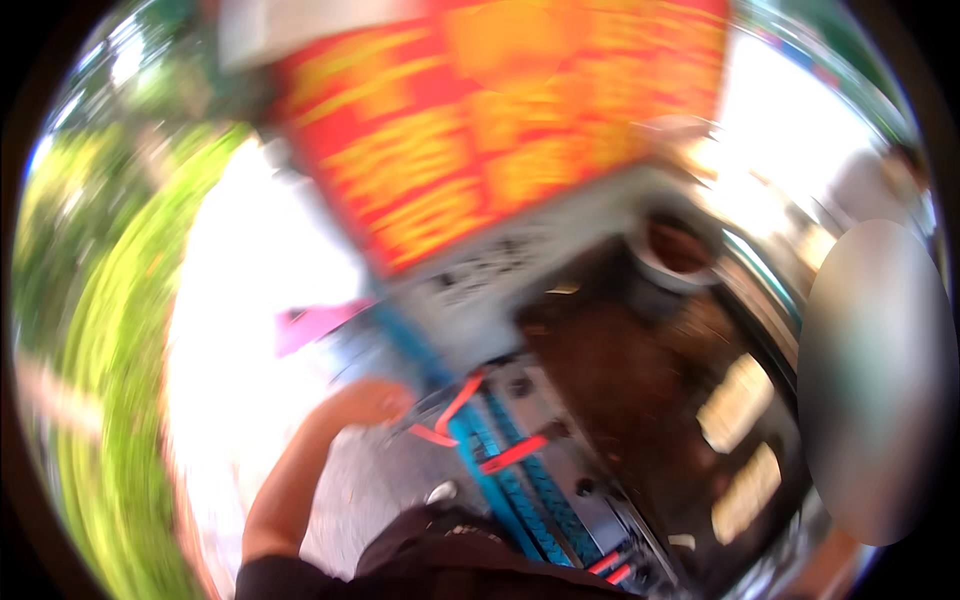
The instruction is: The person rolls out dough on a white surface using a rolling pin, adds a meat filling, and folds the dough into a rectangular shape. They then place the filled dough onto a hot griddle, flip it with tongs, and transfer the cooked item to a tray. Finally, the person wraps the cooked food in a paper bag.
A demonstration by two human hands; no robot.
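The picture is badly motion-blurred. My left hand (379, 403) reaches forward at the left edge of a food cart, beside a thin strap or bag edge; whether its fingers hold anything cannot be made out. Red straps (514, 454) lie by the cart's blue metal edge (480, 450). To the right sits a wide dark pan (637, 375) of brown contents, with two pale yellowish slabs (739, 403) at its right side. A round metal pot (675, 251) stands at the pan's far end. My right hand is out of view.
A red and yellow sign board (465, 135) bearing writing rises behind the cart. Pavement (367, 487) and a grassy strip (112, 375) lie to the left. Another person (870, 187) is at the far right. A pink thing (319, 326) shows beyond my left hand.
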